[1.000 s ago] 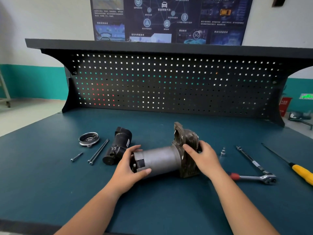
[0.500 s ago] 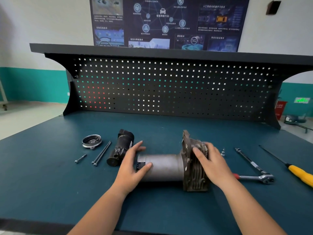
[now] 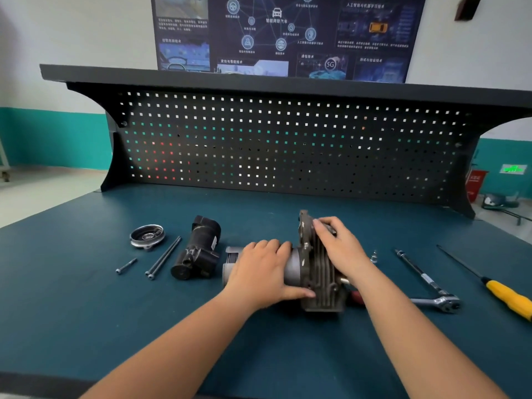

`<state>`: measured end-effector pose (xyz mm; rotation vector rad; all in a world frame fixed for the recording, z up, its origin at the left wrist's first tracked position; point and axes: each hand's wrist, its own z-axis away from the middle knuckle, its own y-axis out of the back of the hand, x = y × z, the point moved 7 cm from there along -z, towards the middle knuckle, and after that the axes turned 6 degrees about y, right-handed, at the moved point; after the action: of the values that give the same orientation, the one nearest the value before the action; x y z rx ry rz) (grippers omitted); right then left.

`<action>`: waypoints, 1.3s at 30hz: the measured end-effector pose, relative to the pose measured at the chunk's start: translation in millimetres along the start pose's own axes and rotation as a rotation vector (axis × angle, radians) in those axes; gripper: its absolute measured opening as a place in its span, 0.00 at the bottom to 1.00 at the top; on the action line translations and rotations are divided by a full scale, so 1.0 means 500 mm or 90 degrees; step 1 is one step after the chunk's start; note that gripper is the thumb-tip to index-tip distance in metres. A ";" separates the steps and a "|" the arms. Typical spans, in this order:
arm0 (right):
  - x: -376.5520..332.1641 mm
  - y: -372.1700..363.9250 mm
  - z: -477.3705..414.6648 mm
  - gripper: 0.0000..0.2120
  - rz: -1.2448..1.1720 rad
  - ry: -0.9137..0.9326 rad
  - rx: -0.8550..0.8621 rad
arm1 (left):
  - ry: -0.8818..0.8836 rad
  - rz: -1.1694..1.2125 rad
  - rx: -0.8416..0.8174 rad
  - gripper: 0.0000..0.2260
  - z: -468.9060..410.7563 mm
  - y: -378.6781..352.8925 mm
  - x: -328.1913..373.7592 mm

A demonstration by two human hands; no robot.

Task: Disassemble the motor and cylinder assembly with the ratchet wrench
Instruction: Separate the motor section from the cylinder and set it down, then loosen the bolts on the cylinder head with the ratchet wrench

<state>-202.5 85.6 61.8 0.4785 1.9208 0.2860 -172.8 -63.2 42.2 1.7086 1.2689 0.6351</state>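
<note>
Gripping the motor assembly (image 3: 320,286) are left hand (image 3: 259,272) and right hand (image 3: 339,249).

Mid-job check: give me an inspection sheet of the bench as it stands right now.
Surface: teal mat, flat.
Job's things: grey motor joined to finned housing, lying on its side; ratchet on the mat at right, unheld, its handle partly under the right arm.
Clutter: black unit, cap, two long bolts and short bolt at left; small metal piece, extension bar and screwdriver at right.
Grippers: left hand grips the motor; right hand grips the housing's top.
Cables: nothing seen.
Surroundings: pegboard behind, poster above.
</note>
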 end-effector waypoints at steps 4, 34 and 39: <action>0.026 -0.007 -0.049 0.13 -0.012 -0.074 -0.025 | 0.001 0.001 -0.003 0.37 -0.046 -0.009 -0.011; 0.073 0.060 -0.062 0.02 0.056 0.010 0.029 | -0.027 0.143 0.017 0.12 -0.107 -0.044 -0.050; 0.131 0.188 0.098 0.10 0.297 0.060 -0.022 | 0.002 0.401 0.030 0.16 -0.026 -0.028 -0.042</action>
<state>-160.9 197.8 27.5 0.9040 1.8723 0.6508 -197.2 -77.1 38.2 2.1575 0.7338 0.9708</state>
